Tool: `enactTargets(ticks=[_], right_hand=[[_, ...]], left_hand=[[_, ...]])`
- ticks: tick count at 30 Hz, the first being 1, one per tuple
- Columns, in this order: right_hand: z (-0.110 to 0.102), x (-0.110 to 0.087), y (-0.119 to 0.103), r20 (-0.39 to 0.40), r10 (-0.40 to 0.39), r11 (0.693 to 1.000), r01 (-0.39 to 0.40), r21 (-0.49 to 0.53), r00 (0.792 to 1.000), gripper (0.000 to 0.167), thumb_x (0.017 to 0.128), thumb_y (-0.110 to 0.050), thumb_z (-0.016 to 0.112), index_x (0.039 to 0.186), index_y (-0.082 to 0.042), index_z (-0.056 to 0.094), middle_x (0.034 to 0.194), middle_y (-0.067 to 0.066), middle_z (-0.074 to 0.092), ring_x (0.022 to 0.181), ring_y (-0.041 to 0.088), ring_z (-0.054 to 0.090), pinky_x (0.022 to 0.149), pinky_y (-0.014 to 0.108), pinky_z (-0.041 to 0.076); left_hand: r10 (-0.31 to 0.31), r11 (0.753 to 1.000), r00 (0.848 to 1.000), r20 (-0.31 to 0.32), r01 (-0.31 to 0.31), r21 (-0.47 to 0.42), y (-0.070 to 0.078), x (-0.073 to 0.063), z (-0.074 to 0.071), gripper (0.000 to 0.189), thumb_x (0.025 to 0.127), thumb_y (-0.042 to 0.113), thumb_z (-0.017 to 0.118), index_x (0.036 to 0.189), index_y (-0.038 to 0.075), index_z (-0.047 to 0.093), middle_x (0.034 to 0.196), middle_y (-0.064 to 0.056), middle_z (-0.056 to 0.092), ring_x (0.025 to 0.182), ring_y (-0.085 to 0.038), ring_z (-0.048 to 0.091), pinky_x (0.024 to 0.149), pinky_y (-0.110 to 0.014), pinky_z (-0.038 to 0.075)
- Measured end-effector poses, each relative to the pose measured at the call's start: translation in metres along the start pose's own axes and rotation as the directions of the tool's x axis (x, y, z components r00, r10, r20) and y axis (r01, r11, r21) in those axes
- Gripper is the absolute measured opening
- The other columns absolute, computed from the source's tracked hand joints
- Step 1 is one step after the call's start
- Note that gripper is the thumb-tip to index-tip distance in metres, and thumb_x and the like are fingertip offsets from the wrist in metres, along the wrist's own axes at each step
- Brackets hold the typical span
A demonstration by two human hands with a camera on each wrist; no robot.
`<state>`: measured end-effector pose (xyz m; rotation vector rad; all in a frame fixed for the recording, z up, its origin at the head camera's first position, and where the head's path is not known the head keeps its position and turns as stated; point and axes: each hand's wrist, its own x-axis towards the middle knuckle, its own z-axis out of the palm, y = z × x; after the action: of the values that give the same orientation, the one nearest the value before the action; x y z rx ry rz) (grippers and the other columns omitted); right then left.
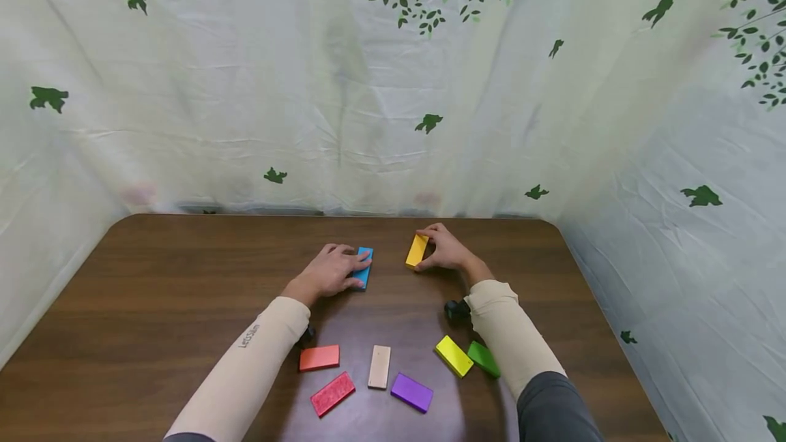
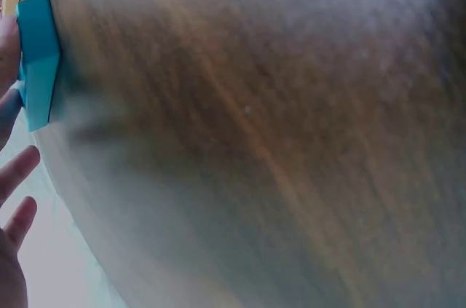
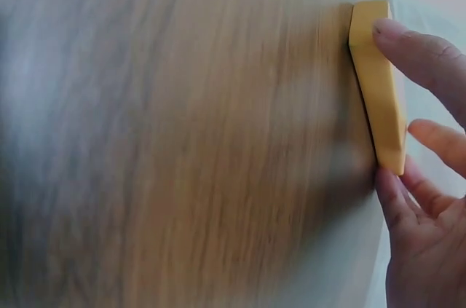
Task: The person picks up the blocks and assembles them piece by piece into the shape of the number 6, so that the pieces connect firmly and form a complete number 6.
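Near the far side of the table, my left hand [image 1: 328,271] holds a blue block [image 1: 362,274] between thumb and fingers. The left wrist view shows this blue block [image 2: 41,57] at its left edge, with two fingers spread away from it. To the right, my right hand [image 1: 448,251] pinches an orange-yellow block [image 1: 416,251], thumb at the near end and fingers at the far end. The right wrist view shows the orange-yellow block [image 3: 378,93] between the fingertips, on the tabletop. A gap of bare wood separates the two blocks.
Closer on the brown table [image 1: 184,292] lie an orange-red block [image 1: 319,358], a red block [image 1: 333,393], a light wood block [image 1: 379,367], a purple block [image 1: 412,393], a yellow block [image 1: 454,356] and a green block [image 1: 484,359] beside the right forearm. A patterned curtain [image 1: 307,87] hangs behind.
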<state>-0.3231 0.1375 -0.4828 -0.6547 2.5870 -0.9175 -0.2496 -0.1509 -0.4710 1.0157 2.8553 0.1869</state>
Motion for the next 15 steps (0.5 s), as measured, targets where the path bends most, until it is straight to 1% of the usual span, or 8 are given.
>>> enactTargets(ticks=[5, 10, 15], right_hand=[[0.003, 0.0023, -0.0008, -0.007, 0.005, 1.0, -0.005, 0.01, 1.0, 0.085, 0.077, -0.023, 0.083, 0.146, 0.0, 0.039, 0.142, 0.019, 0.031, 0.124, 0.034, 0.044, 0.103, 0.043, 0.038], [0.004, 0.0028, -0.002, -0.023, -0.007, 1.0, 0.008, 0.018, 1.0, 0.086, 0.075, -0.022, 0.084, 0.145, 0.003, 0.039, 0.141, 0.019, 0.034, 0.127, 0.035, 0.043, 0.106, 0.045, 0.036], [0.0072, 0.0063, -0.0035, -0.054, 0.01, 1.0, -0.011, -0.002, 0.998, 0.089, 0.073, -0.028, 0.086, 0.145, 0.0, 0.04, 0.144, 0.016, 0.04, 0.129, 0.032, 0.042, 0.108, 0.045, 0.033]], left_hand=[[-0.002, 1.0, 1.0, -0.015, 0.002, 0.027, -0.0001, 0.002, 0.0022, 0.057, 0.092, 0.039, 0.062, 0.141, 0.013, 0.051, 0.145, -0.005, 0.049, 0.128, -0.034, 0.043, 0.104, -0.053, 0.03], [-0.009, 0.998, 0.999, -0.037, 0.012, 0.066, 0.002, 0.001, 0.0018, 0.056, 0.092, 0.041, 0.062, 0.14, 0.015, 0.053, 0.145, -0.007, 0.048, 0.129, -0.033, 0.042, 0.104, -0.052, 0.031], [-0.007, 0.996, 0.999, -0.045, 0.011, 0.092, 0.0036, 0.0002, 0.0009, 0.056, 0.092, 0.042, 0.061, 0.141, 0.016, 0.052, 0.147, -0.009, 0.046, 0.128, -0.033, 0.043, 0.104, -0.052, 0.032]])
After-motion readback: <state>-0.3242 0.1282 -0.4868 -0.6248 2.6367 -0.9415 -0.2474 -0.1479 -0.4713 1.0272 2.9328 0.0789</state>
